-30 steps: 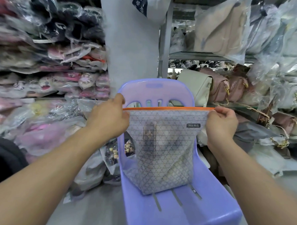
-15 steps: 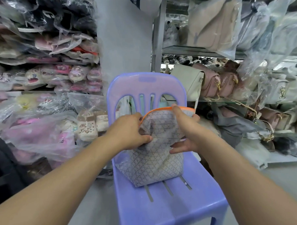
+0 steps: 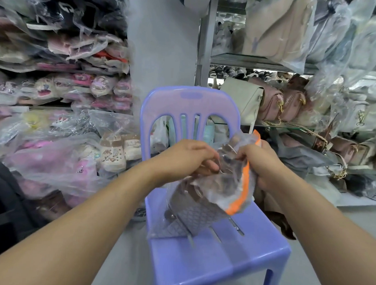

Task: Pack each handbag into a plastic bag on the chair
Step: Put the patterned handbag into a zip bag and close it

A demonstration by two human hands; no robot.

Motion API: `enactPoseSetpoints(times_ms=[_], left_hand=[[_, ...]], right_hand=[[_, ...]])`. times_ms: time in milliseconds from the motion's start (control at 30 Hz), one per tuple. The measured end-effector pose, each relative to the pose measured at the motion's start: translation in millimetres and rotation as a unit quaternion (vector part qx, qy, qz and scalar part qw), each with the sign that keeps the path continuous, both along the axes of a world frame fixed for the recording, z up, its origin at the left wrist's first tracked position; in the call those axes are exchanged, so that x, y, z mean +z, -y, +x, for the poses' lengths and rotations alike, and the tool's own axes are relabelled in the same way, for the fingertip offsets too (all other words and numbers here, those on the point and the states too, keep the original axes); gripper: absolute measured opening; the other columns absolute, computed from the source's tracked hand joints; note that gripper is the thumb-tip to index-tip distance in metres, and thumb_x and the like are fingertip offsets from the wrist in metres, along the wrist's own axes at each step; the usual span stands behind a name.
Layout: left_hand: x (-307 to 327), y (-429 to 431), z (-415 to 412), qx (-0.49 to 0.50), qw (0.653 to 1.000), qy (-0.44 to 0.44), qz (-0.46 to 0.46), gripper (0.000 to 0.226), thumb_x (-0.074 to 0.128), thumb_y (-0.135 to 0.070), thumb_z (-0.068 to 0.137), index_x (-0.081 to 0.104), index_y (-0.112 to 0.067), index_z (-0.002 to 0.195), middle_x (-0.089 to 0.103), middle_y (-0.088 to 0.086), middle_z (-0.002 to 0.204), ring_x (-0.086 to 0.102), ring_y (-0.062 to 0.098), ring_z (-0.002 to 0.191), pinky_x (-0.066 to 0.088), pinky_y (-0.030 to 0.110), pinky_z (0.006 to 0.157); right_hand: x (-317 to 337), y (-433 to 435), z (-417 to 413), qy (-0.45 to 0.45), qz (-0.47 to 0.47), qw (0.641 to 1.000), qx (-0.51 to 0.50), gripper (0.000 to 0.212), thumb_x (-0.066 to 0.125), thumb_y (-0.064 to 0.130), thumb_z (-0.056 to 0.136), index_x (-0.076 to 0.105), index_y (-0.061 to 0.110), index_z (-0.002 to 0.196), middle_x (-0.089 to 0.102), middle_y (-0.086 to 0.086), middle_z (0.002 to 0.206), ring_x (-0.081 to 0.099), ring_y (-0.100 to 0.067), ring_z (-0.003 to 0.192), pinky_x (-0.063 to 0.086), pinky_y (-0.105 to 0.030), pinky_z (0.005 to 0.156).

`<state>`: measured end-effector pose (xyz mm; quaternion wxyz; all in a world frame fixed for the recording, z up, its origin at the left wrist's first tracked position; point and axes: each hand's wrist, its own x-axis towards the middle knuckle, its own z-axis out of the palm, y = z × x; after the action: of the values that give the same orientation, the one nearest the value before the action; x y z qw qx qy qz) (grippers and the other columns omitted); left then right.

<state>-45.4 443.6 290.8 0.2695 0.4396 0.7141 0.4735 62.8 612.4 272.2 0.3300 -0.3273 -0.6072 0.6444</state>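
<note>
Head view: at centre frame both bare hands grip a crumpled translucent plastic bag with a diamond-grid print and an orange zip strip (image 3: 209,185). The left hand (image 3: 188,158) is clenched on the bag's wrinkled upper part, fingers curled in; the right hand (image 3: 261,164) is closed on the orange-edged mouth, which folds down along the bag's right side. Inside the film a brownish handbag (image 3: 194,192) shows only as a blurred, soft shape. The bag's lower corner rests on the smooth seat of the lilac moulded plastic chair (image 3: 221,256), which has a slotted, rounded back. On the left of the frame, shiny clear packs of children's slippers (image 3: 116,148) are stacked high. At the upper right, a metal shelf (image 3: 256,61) carries pale green and dusty pink leather-look handbags with gold chains (image 3: 269,100), some wrapped in glossy film.
</note>
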Motion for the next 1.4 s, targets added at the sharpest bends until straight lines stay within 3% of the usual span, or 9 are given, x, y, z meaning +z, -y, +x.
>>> enactPoseSetpoints(times_ms=[100,300,400,567,667,833,1067,1233,1400], left_hand=[[-27.1,-6.5,-14.5,0.12,0.991,0.014,0.056,0.014,0.06,-0.009,0.095,0.063,-0.013,0.108,0.069,0.004,0.072,0.064,0.013,0.056,0.055,0.033,0.059],[-57.7,-14.0,-26.7,0.268,0.961,-0.063,0.031,0.03,0.063,-0.042,0.087,0.055,-0.029,0.113,0.068,-0.004,0.085,0.068,0.018,0.076,0.056,0.038,0.073],[-66.9,-11.7,-32.4,0.245,0.957,-0.156,0.023,0.05,0.063,-0.045,0.088,0.051,-0.033,0.135,0.062,-0.008,0.118,0.06,0.001,0.079,0.046,0.026,0.073],[-81.2,-20.3,-29.0,0.129,0.99,-0.046,-0.014,0.066,0.059,-0.055,0.093,0.035,-0.034,0.151,0.043,-0.007,0.145,0.049,0.015,0.128,0.036,0.022,0.09],[-96.8,-34.4,-16.2,0.127,0.991,-0.008,-0.048,0.078,0.052,-0.069,0.089,0.03,-0.031,0.154,0.04,-0.004,0.151,0.046,0.024,0.136,0.043,0.04,0.107],[-99.8,-53.7,-10.8,0.179,0.979,0.094,0.03,0.049,0.046,-0.046,0.103,0.045,-0.028,0.148,0.051,-0.003,0.147,0.051,0.021,0.131,0.041,0.043,0.112],[-116.1,-62.0,5.3,0.226,0.947,0.162,0.164,0.063,0.074,-0.015,0.089,0.041,-0.019,0.142,0.055,-0.007,0.13,0.055,0.009,0.11,0.044,0.024,0.096],[-119.4,-76.3,17.6,0.28,0.948,0.114,0.104,0.053,0.054,-0.052,0.087,0.043,-0.036,0.136,0.058,-0.026,0.122,0.055,0.019,0.121,0.043,0.044,0.107],[-120.0,-88.0,17.6,0.305,0.947,0.043,-0.087,0.054,0.042,-0.048,0.098,0.04,-0.023,0.146,0.039,0.012,0.15,0.038,0.038,0.134,0.032,0.049,0.112]], right_hand=[[0.6,0.3,5.0,-0.041,-0.016,0.999,-0.013,0.036,0.05,-0.017,0.076,0.064,0.011,0.092,0.056,-0.017,0.085,0.056,-0.03,0.07,0.054,-0.033,0.058],[-11.1,2.9,4.2,-0.076,0.013,0.997,0.0,0.045,0.046,-0.021,0.072,0.069,0.013,0.092,0.059,-0.01,0.073,0.058,-0.026,0.065,0.052,-0.031,0.063],[-14.5,-1.8,13.5,-0.089,0.017,0.996,-0.009,0.041,0.046,-0.021,0.075,0.066,0.012,0.088,0.064,0.003,0.056,0.062,-0.011,0.051,0.048,-0.017,0.045],[-19.9,-23.3,14.7,-0.018,0.058,0.993,-0.099,0.023,0.051,-0.011,0.075,0.06,0.01,0.081,0.057,-0.012,0.076,0.056,-0.027,0.077,0.051,-0.037,0.067],[-11.7,-32.8,22.1,0.076,0.127,0.979,-0.14,0.018,0.062,0.022,0.093,0.059,0.013,0.108,0.058,-0.002,0.086,0.055,-0.019,0.076,0.041,-0.027,0.062],[-22.8,-43.6,24.6,0.164,0.224,0.96,-0.04,0.1,0.073,0.088,0.057,0.058,0.029,0.135,0.065,0.01,0.129,0.064,-0.014,0.115,0.05,-0.042,0.104],[-41.4,-62.6,46.5,0.233,0.135,0.962,-0.041,0.135,0.1,0.065,0.034,0.037,0.02,0.146,0.059,0.004,0.136,0.064,-0.021,0.117,0.055,-0.044,0.101],[-52.9,-82.5,66.8,0.212,0.026,0.977,-0.013,0.138,0.104,0.042,0.001,0.055,0.013,0.127,0.075,-0.017,0.112,0.077,-0.036,0.089,0.063,-0.055,0.082],[-50.6,-80.0,77.0,0.192,-0.028,0.981,0.004,0.12,0.102,0.024,0.024,0.05,0.008,0.13,0.076,-0.021,0.103,0.077,-0.037,0.084,0.061,-0.057,0.083]])
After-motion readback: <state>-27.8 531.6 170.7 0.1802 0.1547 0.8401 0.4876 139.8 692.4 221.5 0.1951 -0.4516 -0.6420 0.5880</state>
